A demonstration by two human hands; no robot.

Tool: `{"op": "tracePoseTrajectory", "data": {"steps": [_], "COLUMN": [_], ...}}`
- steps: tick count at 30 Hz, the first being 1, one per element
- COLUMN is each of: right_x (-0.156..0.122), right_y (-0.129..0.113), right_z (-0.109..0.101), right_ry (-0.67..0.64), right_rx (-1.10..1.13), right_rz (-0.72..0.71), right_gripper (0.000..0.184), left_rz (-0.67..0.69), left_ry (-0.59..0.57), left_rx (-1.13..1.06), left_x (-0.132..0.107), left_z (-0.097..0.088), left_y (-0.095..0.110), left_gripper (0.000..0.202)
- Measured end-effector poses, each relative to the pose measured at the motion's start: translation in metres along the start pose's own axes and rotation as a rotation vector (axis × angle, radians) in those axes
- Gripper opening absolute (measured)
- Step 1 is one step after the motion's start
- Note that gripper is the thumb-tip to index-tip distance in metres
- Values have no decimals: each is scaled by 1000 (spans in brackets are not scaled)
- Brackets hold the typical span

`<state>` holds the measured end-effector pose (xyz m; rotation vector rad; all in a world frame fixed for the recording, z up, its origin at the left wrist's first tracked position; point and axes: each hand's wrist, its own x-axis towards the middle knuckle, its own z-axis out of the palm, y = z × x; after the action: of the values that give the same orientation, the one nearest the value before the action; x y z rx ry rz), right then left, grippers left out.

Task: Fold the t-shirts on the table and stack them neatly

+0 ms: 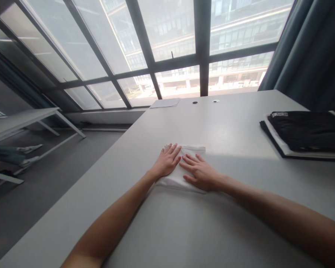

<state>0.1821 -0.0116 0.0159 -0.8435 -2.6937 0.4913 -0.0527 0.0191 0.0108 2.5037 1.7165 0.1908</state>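
At centre frame, your left hand (167, 162) and your right hand (200, 174) lie side by side on a folded white cloth (194, 150). Both hands are open, with palms down and fingers straight and slightly spread, gripping nothing. The left hand covers the cloth's left part, its fingertips pointing toward the upper right. The right hand covers the lower right part, its fingertips pointing toward the upper left and nearly meeting those of the left.

The cloth lies flat on the grey table (184, 227), just below the middle of the frame (only its far edge and a strip along its near edge show around your hands).

At the right edge of the frame, well apart from the cloth, a stack of folded dark garments (307, 130) rests on the same table, with a paler layer showing beneath the black one. At the table's far edge, above the cloth, lie a flat white sheet (165, 103) and, to its right, two round cable holes (194, 102) in the tabletop.

Behind the table, window panes (170, 29) fill the upper frame, and a curtain (312, 48) of dark blue-grey hangs in the upper right. At the left of the frame a second table (19, 119) stands on the floor. Beside it another person's legs and shoes (28, 149) are visible, far from your hands.
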Motion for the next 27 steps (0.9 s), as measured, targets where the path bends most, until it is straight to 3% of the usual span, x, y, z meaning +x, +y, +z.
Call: {"op": "tracePoseTrajectory", "data": {"steps": [14,20,22,24,27], "right_x": [1,0,-2,-7,-15], "right_y": [0,3,7,13,20], "right_z": [-4,2,-1,-9,-30], "right_ry": [9,148,302,448,438], "right_rx": [6,152,279,410,630], "right_rz": [4,1,93,291,675], "right_gripper": [62,49,43,40,36], "left_rz": [41,50,66,43,-163], "left_ry": [96,126,180,270,310], "left_rx": [-47,-141,-215,-288,-405], "left_x": [1,1,4,5,-1], "left_z": [5,-2,-9,-21,-41], "left_y": [-3,-3,-7,-14,-28], "left_gripper": [59,57,55,53,55]}}
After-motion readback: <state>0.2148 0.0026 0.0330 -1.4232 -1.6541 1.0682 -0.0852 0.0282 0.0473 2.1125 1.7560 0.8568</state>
